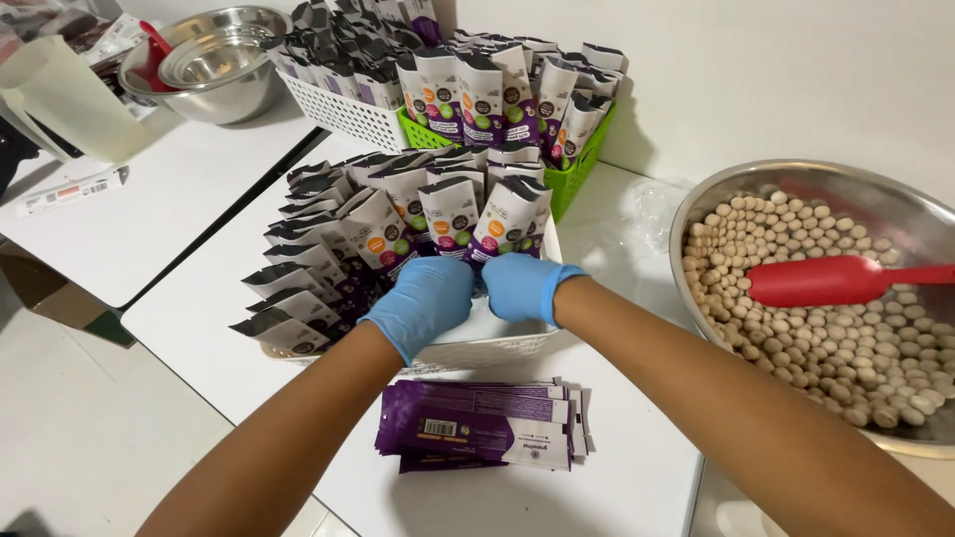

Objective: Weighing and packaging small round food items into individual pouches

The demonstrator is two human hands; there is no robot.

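Note:
Both my hands wear blue gloves and meet over a white basket [477, 348] packed with upright purple-and-white pouches [450, 214]. My left hand [423, 301] and my right hand [522, 286] are curled, knuckles touching, at the basket's near side, just below the front row of pouches. The fingertips are hidden, so what they pinch cannot be made out. A flat stack of empty purple pouches [482, 423] lies on the white table just in front of the basket.
A large steel bowl [696, 204] of small beige balls with a red scoop [831, 280] sits at right. Behind stand a green basket [582, 164] and another white basket [338, 114] of pouches. Nested steel bowls [214, 60] sit far left.

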